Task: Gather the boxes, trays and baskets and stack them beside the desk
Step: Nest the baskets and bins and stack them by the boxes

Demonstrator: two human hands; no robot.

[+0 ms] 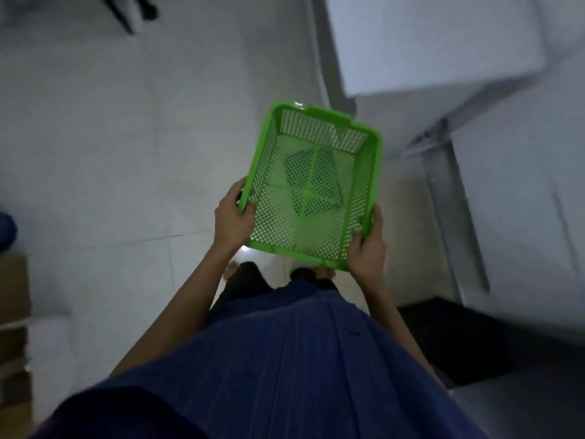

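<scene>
The job looks to be mid-way at best: one green basket (311,198) is up in the air, carried, not yet stacked anywhere. The left hand (232,217) grips its near left corner, thumb hooked over the rim and the other fingers curled under the outside. The right hand (367,251) clamps the near right corner the same way. The basket runs forward from the fingertips and is empty, tilted a little away from the person.

Beyond the right fingers, ahead and to the side, stands the white desk (427,42) on its metal leg. No pile shows beside it, so the stacking seems left to do.

Count: one basket, two hands, one desk. Far out past the left fingers, at the edge of view, sits a pile of brown cardboard boxes (12,312) (too blurred to count, perhaps three or four), probably waiting to be gathered. No trays show. A dark shape (459,337) lies on the floor (110,153) behind the right hand; I cannot tell what it is.
</scene>
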